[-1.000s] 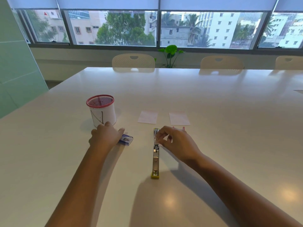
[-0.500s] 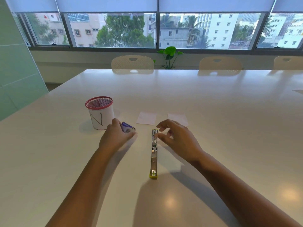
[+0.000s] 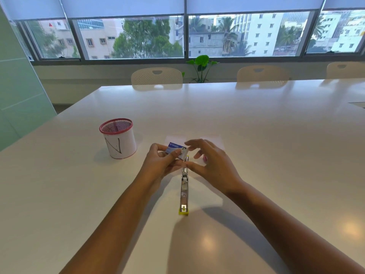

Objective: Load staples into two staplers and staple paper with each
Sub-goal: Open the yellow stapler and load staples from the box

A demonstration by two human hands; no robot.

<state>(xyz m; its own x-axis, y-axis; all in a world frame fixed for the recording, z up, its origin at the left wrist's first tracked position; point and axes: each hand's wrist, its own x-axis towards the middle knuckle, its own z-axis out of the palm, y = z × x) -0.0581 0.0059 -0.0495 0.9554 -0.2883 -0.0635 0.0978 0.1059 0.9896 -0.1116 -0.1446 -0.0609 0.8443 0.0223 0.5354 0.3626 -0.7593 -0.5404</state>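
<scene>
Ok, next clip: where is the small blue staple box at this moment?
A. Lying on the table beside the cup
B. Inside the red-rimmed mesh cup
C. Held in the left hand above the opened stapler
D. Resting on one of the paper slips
C: the left hand pinches the staple box off the table, over the far end of the opened stapler, with the right hand reaching toward it.

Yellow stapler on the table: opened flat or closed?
Opened flat: the yellow stapler lies stretched lengthwise on the table, its metal channel facing up.
</scene>
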